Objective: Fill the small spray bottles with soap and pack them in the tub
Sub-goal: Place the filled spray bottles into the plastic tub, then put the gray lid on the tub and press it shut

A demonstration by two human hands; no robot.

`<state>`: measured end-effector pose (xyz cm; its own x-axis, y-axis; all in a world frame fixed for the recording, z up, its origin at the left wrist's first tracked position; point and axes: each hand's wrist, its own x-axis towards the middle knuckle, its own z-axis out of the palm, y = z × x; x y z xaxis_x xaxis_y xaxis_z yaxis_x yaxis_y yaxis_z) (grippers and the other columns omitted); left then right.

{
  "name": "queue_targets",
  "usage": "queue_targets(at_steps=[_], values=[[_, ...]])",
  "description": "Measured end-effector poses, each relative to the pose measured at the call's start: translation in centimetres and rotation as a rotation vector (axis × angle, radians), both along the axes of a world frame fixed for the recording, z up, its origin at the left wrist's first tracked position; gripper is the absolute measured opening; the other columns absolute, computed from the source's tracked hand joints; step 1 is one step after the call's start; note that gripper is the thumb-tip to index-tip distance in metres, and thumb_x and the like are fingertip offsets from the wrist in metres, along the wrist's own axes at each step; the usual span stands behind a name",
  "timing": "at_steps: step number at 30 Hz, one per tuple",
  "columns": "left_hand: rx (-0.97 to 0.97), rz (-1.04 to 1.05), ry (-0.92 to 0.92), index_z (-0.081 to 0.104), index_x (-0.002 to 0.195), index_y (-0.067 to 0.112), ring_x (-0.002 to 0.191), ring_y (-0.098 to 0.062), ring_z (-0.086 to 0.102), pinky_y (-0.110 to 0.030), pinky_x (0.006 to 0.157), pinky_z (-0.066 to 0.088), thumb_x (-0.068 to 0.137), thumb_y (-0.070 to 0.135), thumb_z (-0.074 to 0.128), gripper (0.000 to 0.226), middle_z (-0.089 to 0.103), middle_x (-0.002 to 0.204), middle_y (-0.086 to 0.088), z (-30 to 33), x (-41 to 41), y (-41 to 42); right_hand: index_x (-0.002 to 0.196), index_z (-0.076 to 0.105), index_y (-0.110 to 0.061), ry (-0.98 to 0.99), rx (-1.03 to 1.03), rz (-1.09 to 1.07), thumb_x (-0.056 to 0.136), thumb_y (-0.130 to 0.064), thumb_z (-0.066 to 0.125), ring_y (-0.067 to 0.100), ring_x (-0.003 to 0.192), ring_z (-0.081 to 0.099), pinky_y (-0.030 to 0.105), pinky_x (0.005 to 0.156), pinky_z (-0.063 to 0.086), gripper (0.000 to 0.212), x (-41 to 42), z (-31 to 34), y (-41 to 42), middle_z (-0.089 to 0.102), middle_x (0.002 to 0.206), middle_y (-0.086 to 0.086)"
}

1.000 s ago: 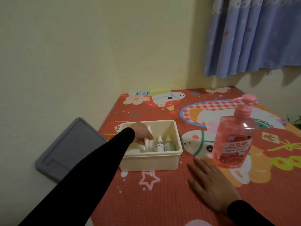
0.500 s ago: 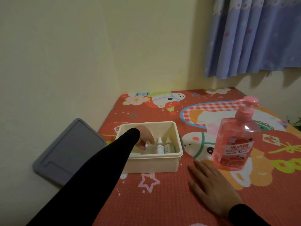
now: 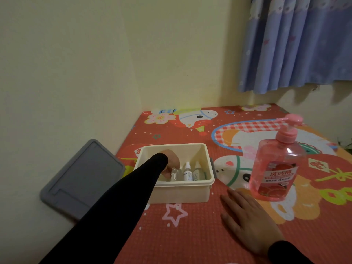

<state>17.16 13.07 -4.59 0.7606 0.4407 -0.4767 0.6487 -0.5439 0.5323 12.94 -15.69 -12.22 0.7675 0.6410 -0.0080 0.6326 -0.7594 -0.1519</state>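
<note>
My left hand (image 3: 171, 161) reaches down inside the cream tub (image 3: 178, 194), fingers curled around a small clear spray bottle (image 3: 174, 175) at the left of the row; my grip is closed on it, with the bottle low in the tub, though I cannot tell whether it rests on the bottom. Just beside it stand two more small bottles, a white-labelled one (image 3: 187, 172) and a pale green one (image 3: 197, 171), both upright against the tub's near wall. My right hand (image 3: 247, 221) lies flat and spread on the red cartoon mat (image 3: 190, 235), holding nothing, just in front of the big pink soap pump bottle (image 3: 276, 166), which stands upright to the right of the tub. A grey lid (image 3: 82, 180) leans against the wall to the left, off the mat's edge
</note>
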Motion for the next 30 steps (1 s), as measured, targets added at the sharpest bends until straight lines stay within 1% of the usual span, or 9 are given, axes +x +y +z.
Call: queue_targets(at_steps=[5,10,14,16,20,23,27,29,30], values=[[0.001,0.014,-0.003,0.058,0.117,-0.008,0.064,-0.029,0.061,-0.044,0.086,0.057,0.093,0.005,0.056,0.027,0.061,0.098,-0.023,0.2,-0.4,-0.3,0.151,0.004,-0.041,0.003,-0.005,0.001,0.068,-0.072,-0.017,0.009,0.148,-0.005,0.025,0.112,-0.012,0.091,-0.1,0.1,0.0,-0.001,0.162,-0.011],[-0.02,0.024,-0.001,0.055,0.121,-0.003,0.065,-0.031,0.062,-0.046,0.086,0.057,0.094,0.007,0.055,0.029,0.061,0.103,-0.024,0.6,-0.5,-0.3,0.151,0.006,-0.04,0.009,-0.002,0.002,0.067,-0.072,-0.018,0.009,0.148,-0.003,0.025,0.112,-0.011,0.094,-0.2,0.3,-0.1,0.001,0.162,-0.011],[-0.021,0.032,-0.002,0.053,0.122,-0.003,0.058,-0.028,0.059,-0.044,0.086,0.057,0.094,0.009,0.055,0.03,0.058,0.09,-0.02,1.0,-0.8,-0.2,0.152,0.007,-0.04,-0.003,-0.002,0.004,0.067,-0.072,-0.017,0.009,0.148,-0.003,0.025,0.113,-0.01,0.093,-0.2,0.2,-0.1,0.002,0.162,-0.011],[-0.011,0.032,-0.011,0.054,0.121,-0.001,0.058,-0.027,0.058,-0.043,0.086,0.057,0.094,0.01,0.056,0.028,0.058,0.09,-0.019,1.2,-1.1,-0.3,0.152,0.007,-0.04,-0.009,-0.002,0.003,0.067,-0.072,-0.018,0.009,0.148,-0.002,0.024,0.112,-0.01,0.094,-0.2,0.2,-0.1,0.003,0.162,-0.011],[0.004,0.036,-0.036,0.056,0.109,0.005,0.06,-0.026,0.059,-0.04,0.084,0.058,0.093,0.012,0.058,0.018,0.059,0.086,-0.015,1.8,-1.7,-0.3,0.152,0.008,-0.039,-0.008,0.001,0.002,0.068,-0.072,-0.016,0.01,0.148,-0.002,0.025,0.111,-0.01,0.093,-0.2,0.2,-0.2,0.004,0.162,-0.01],[0.014,0.033,-0.084,0.058,0.099,0.004,0.063,-0.024,0.056,-0.034,0.075,0.055,0.091,0.012,0.06,0.012,0.059,0.087,-0.014,2.5,-2.2,-0.3,0.152,0.009,-0.039,-0.006,0.004,0.002,0.068,-0.072,-0.016,0.01,0.148,0.0,0.025,0.111,-0.01,0.094,-0.1,0.1,-0.2,0.005,0.162,-0.01],[0.192,-0.073,-0.221,0.058,0.083,0.008,0.07,-0.025,0.051,-0.031,0.063,0.043,0.089,0.019,0.06,0.013,0.055,0.082,-0.01,3.7,-3.5,-0.8,0.152,0.011,-0.039,-0.01,0.015,0.006,0.067,-0.072,-0.016,0.01,0.148,0.001,0.026,0.115,-0.006,0.095,-0.2,0.0,-0.2,0.007,0.162,-0.01],[0.301,-0.126,-0.295,0.058,0.089,0.011,0.078,-0.023,0.047,-0.03,0.067,0.037,0.09,0.024,0.058,0.013,0.051,0.088,-0.007,4.4,-4.5,-1.1,0.152,0.012,-0.038,-0.011,0.018,0.004,0.067,-0.072,-0.016,0.011,0.148,0.003,0.028,0.116,-0.004,0.096,-0.2,-0.1,-0.2,0.008,0.162,-0.009],[0.328,-0.139,-0.335,0.061,0.097,0.012,0.083,-0.023,0.05,-0.028,0.07,0.038,0.091,0.028,0.058,0.018,0.054,0.093,-0.005,4.7,-5.0,-1.3,0.152,0.013,-0.038,-0.012,0.021,0.003,0.067,-0.072,-0.016,0.011,0.148,0.003,0.028,0.117,-0.003,0.096,-0.2,-0.1,-0.2,0.008,0.162,-0.009]])
